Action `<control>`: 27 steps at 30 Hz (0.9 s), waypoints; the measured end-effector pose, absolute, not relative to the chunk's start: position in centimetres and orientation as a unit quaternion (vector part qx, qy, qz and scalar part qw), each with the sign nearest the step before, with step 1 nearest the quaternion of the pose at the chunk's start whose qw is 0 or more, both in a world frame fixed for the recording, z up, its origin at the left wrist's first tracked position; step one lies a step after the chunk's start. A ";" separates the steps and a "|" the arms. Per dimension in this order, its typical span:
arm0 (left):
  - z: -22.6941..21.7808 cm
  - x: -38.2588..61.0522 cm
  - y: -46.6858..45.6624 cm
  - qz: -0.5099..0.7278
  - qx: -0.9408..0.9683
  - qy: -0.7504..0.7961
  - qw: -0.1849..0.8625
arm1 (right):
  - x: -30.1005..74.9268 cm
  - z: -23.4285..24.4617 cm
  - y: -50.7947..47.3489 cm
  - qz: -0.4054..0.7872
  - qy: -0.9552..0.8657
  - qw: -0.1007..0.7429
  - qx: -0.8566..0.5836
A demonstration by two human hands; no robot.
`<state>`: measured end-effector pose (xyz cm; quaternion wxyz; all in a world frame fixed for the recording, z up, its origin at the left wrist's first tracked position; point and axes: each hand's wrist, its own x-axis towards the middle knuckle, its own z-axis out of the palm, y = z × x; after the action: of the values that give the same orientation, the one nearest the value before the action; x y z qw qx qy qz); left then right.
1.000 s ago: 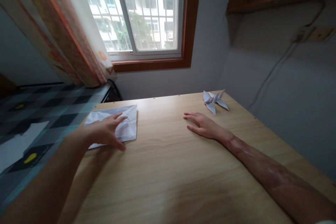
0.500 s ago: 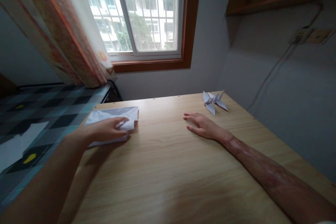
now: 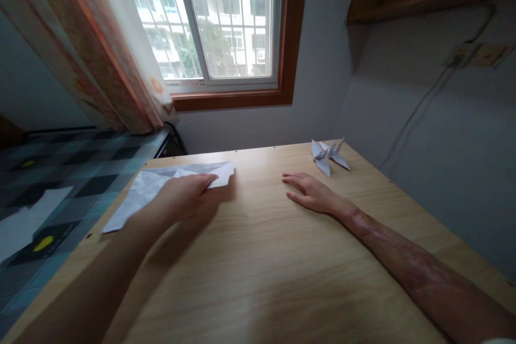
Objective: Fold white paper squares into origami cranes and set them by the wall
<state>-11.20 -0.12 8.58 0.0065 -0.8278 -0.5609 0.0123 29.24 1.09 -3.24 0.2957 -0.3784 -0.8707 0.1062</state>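
Observation:
A creased white sheet of paper [image 3: 149, 185] lies at the far left of the wooden table [image 3: 242, 258]. My left hand [image 3: 187, 193] is closed on its right part, thumb on top, and that edge is lifted a little off the wood. The palm and forearm hide part of the sheet. My right hand [image 3: 310, 192] rests on the tabletop with fingers stretched out and nothing in it. Beyond it, near the far right corner, sit folded white paper cranes [image 3: 328, 156], close together with pointed wings.
On the left, a bed [image 3: 92, 188] with a checked cover adjoins the table and carries white paper [image 3: 44, 209]. A window [image 3: 234, 21] and a curtain [image 3: 108, 54] are behind. At the right wall are a shelf [image 3: 435, 0] and a cable [image 3: 419, 105] from a socket.
My left hand has moved right, pulling the paper's right side along. The sheet, folded over before, now spreads wider across the table. My right hand has stayed still.

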 end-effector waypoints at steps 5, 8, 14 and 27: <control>5.5 -4.1 -4.0 0.017 -0.869 -0.494 -0.020 | 29.3 -3.5 1.1 0.099 -0.860 0.309 -0.395; 3.1 -1.7 -5.8 -0.036 -0.888 -0.458 -0.020 | 29.2 -3.5 1.1 0.101 -0.857 0.316 -0.394; 2.2 -0.5 -7.4 -0.059 -0.916 -0.384 -0.106 | 29.1 -3.2 1.2 0.115 -0.855 0.325 -0.387; 6.1 -6.2 -3.0 0.108 -0.883 -0.447 -0.094 | 29.1 -1.8 0.4 0.094 -0.910 0.260 -0.309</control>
<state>-6.23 -3.02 6.13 -0.0936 -0.8829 -0.4474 0.1079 29.10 0.37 -1.77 0.2602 -0.3086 -0.9100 0.0944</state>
